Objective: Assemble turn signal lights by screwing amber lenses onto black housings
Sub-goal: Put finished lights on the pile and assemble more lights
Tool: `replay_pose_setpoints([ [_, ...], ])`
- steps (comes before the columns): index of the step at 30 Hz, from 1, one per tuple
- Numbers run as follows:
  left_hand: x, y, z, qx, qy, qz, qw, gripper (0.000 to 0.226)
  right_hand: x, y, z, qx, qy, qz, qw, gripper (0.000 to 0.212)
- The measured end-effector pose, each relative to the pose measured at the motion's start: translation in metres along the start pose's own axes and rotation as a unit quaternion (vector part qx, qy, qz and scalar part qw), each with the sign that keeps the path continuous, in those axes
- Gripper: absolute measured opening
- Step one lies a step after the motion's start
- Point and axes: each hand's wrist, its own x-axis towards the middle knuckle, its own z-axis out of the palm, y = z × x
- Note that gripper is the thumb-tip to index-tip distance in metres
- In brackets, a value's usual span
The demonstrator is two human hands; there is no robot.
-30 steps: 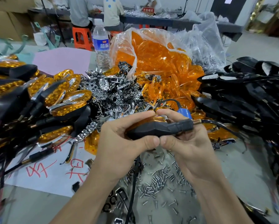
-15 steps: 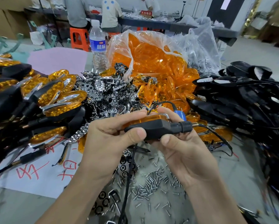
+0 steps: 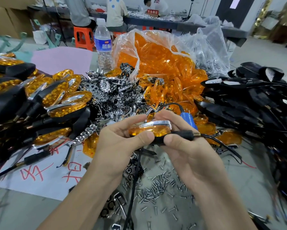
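Note:
Both hands hold one turn signal light (image 3: 153, 131) above the table: amber lens with a chrome strip on top, black housing underneath, its black stem pointing right. My left hand (image 3: 122, 140) grips its left end, thumb on the lens side. My right hand (image 3: 186, 146) grips the right part, thumb under the stem, fingers curled over the chrome strip. A blue-handled tool (image 3: 187, 119) shows behind my right fingers. Loose screws (image 3: 157, 185) lie on the table below my hands.
Assembled lights (image 3: 56, 100) are piled at the left, chrome reflectors (image 3: 109, 93) in the middle, a bag of amber lenses (image 3: 157, 63) behind, black housings with wires (image 3: 255, 105) at the right. A water bottle (image 3: 103, 45) stands at the back. People sit at a far table.
The light has been rolled in my hands: a second ago its black housing faced me, now the amber lens and chrome strip face up. My thumbs have shifted with it.

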Motion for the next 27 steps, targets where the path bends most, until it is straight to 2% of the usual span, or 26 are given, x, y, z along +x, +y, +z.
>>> replay_pose_setpoints([
  [5,-0.002,-0.003,0.005,-0.019,-0.028,0.018,0.999,0.053,-0.004,-0.006,-0.001,-0.023,0.057,0.011,0.998,0.041],
  [9,0.0,0.0,0.001,0.025,-0.018,0.092,0.995,0.062,-0.004,-0.01,0.001,-0.057,0.097,0.047,0.993,0.051],
  [12,0.003,0.005,-0.007,0.076,-0.023,0.153,0.985,0.069,-0.004,-0.009,0.007,-0.02,0.086,0.093,0.992,0.057],
  [15,0.003,0.008,-0.011,0.14,-0.071,0.184,0.97,0.065,-0.004,-0.005,0.012,0.001,0.098,0.065,0.993,0.054],
  [17,0.005,0.007,-0.011,0.144,-0.089,0.162,0.972,0.065,-0.005,-0.003,0.009,0.012,0.096,0.043,0.994,0.053],
  [21,0.004,0.004,-0.005,0.058,-0.072,0.038,0.995,0.058,-0.005,-0.003,0.005,0.023,0.059,0.013,0.998,0.052],
  [23,0.004,0.003,-0.004,0.042,-0.07,0.034,0.996,0.053,-0.005,-0.003,0.004,0.034,0.033,-0.005,0.999,0.048],
  [27,0.0,0.004,-0.003,0.034,-0.076,0.08,0.993,0.05,-0.002,0.002,0.002,0.048,0.027,-0.023,0.998,0.052],
])
